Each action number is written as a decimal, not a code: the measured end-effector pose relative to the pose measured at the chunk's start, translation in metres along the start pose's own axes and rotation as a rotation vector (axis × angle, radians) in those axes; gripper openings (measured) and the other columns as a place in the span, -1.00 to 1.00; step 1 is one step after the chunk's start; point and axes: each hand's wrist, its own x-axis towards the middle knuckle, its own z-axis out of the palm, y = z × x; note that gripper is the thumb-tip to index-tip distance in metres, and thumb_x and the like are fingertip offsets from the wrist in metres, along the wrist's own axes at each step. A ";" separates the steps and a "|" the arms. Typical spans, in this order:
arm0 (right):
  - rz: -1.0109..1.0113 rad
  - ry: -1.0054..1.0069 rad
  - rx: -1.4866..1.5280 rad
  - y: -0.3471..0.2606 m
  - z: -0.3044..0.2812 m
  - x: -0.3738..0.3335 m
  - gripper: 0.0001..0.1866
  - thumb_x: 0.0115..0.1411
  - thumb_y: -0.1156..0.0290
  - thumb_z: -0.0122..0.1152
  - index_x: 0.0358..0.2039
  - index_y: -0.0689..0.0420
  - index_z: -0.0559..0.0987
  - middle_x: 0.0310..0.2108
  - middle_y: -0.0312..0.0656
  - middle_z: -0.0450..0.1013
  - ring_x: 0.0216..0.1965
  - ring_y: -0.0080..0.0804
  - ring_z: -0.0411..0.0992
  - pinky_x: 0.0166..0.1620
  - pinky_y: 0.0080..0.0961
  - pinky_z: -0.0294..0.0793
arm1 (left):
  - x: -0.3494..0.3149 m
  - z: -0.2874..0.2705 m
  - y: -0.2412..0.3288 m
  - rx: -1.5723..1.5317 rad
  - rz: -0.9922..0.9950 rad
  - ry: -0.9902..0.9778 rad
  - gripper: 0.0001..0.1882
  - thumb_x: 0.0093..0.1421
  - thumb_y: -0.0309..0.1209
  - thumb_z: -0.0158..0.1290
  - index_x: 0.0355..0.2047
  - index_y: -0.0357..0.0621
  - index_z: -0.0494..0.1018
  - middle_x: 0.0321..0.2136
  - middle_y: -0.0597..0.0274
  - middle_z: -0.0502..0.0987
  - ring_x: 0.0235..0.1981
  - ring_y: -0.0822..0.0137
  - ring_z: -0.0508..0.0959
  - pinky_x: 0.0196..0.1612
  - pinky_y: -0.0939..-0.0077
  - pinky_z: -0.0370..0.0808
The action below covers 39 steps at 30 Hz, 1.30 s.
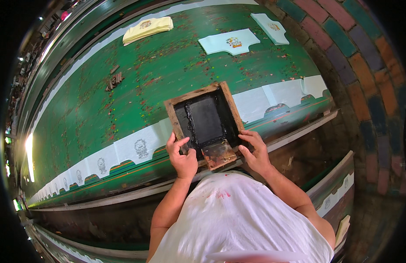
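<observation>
Wooden printing frame [205,120] sits at the near edge of the green table [102,105], on the row of white fabric pieces [137,149]. Both hands and a squeegee [218,154] crowd its near rail. Open tabletop beyond it, up to the folded yellow stack [147,29] and pale printed pieces [229,42].

The person wears a loose white shirt [238,219], creased across the front and marked with small pink-red stains near the chest. It leaves both forearms bare; the hands wear no gloves, rings or watch.

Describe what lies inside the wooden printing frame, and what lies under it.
Inside the wooden frame: a black, ink-covered screen and a squeegee at its near edge. The frame sits on a row of white cloth pieces; whatever lies directly beneath is covered.
</observation>
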 end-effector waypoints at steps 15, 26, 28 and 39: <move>-0.322 -0.017 -0.314 0.087 -0.165 0.031 -0.53 0.20 0.64 0.56 0.14 0.18 0.75 0.27 0.10 0.62 0.38 0.29 0.52 0.42 0.17 0.52 | -0.033 0.186 0.063 -0.137 -0.029 0.014 -0.53 0.04 -0.78 0.22 -0.05 -0.11 0.72 0.51 -0.24 0.47 0.52 -0.19 0.44 0.59 0.03 0.32; -0.565 -0.531 -0.426 0.053 -0.152 0.069 -0.51 0.15 0.50 0.47 0.15 0.14 0.77 0.21 -0.06 0.63 0.19 0.00 0.61 0.22 -0.02 0.61 | -0.034 0.195 0.062 -0.080 -0.113 -0.023 -0.52 0.06 -0.78 0.24 -0.01 -0.13 0.74 0.50 -0.29 0.47 0.56 -0.12 0.46 0.61 0.11 0.33; -0.550 -0.596 -0.453 0.047 -0.155 0.078 -0.52 0.17 0.52 0.40 0.15 0.15 0.77 0.15 -0.06 0.66 0.14 0.00 0.63 0.20 -0.02 0.61 | -0.034 0.197 0.060 -0.125 -0.106 -0.014 -0.52 0.06 -0.78 0.24 0.00 -0.13 0.74 0.50 -0.31 0.48 0.56 -0.13 0.46 0.60 0.10 0.33; -0.447 -0.749 -0.418 0.057 -0.145 0.213 -0.62 0.33 0.63 0.27 0.10 0.09 0.81 0.03 -0.01 0.70 0.12 0.17 0.62 0.18 0.03 0.64 | -0.033 0.196 0.057 -0.120 -0.130 0.015 -0.66 0.29 -0.72 0.25 0.02 -0.14 0.73 0.47 -0.27 0.51 0.51 -0.10 0.51 0.56 0.11 0.38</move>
